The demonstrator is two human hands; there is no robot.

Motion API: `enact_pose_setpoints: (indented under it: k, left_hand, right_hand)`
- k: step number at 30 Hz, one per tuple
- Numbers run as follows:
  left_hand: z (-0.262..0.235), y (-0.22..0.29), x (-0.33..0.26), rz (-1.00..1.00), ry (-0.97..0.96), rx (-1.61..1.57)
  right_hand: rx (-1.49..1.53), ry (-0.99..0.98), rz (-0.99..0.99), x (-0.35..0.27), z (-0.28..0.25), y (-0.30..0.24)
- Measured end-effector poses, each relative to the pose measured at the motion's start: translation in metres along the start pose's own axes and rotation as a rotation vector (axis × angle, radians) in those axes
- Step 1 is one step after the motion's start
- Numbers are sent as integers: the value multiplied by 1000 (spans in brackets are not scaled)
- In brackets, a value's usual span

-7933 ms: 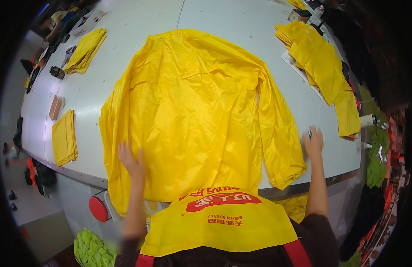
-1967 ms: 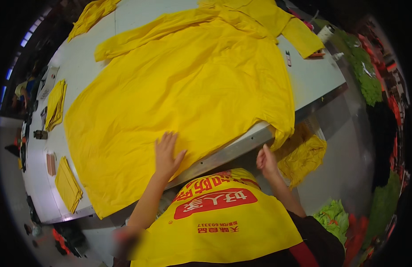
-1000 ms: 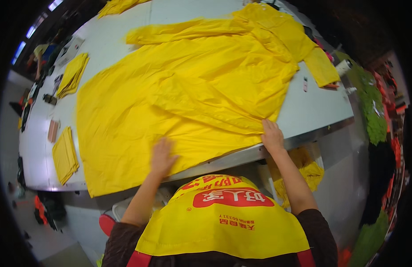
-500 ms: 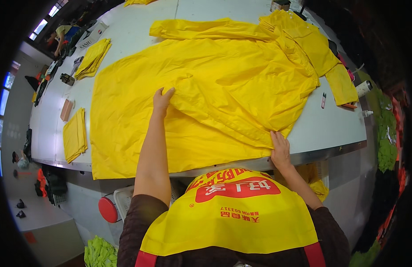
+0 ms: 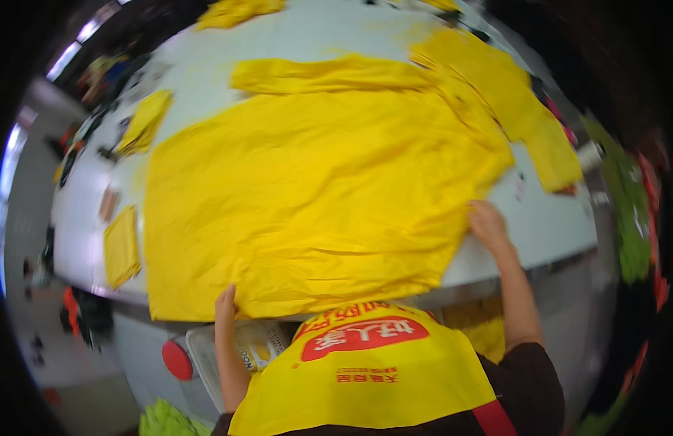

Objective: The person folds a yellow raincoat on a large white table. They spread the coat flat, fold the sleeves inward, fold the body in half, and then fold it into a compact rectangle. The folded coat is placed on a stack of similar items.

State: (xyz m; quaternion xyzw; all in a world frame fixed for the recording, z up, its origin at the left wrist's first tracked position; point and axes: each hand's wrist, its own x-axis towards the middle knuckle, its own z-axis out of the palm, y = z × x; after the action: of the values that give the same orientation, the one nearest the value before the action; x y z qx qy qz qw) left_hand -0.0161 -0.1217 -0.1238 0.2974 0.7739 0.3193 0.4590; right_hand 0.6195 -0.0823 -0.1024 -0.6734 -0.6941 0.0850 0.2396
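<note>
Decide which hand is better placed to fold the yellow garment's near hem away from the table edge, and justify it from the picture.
Probably the left hand: it sits on the yellow garment's near hem at the table edge. The right hand rests farther up, at the garment's right side.

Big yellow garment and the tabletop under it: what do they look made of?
Yellow garment: thin woven synthetic, probably, with a slight sheen; it lies flat with soft creases and folds. Table: smooth, hard, pale grey-white top, likely laminate or coated board; blur leaves it open.

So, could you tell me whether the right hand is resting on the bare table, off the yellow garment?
No, the right hand lies at the right edge of the yellow garment, touching the fabric on the table.
</note>
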Motion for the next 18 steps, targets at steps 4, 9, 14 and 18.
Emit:
enact_pose_setpoints:
  k: [4, 9, 14, 18]
  left_hand:
    - [32, 74, 29, 72, -16, 180]
    - [16, 50, 23, 396, 122, -271]
    - [2, -18, 45, 217, 156, -647]
    - [9, 13, 25, 109, -153, -996]
  right_hand:
    - [-426, -155, -276, 44, -9, 62]
    - [-130, -302, -262, 87, 3, 82]
    - [-339, -180, -97, 103, 23, 91]
    - [-508, 44, -103, 84, 35, 33]
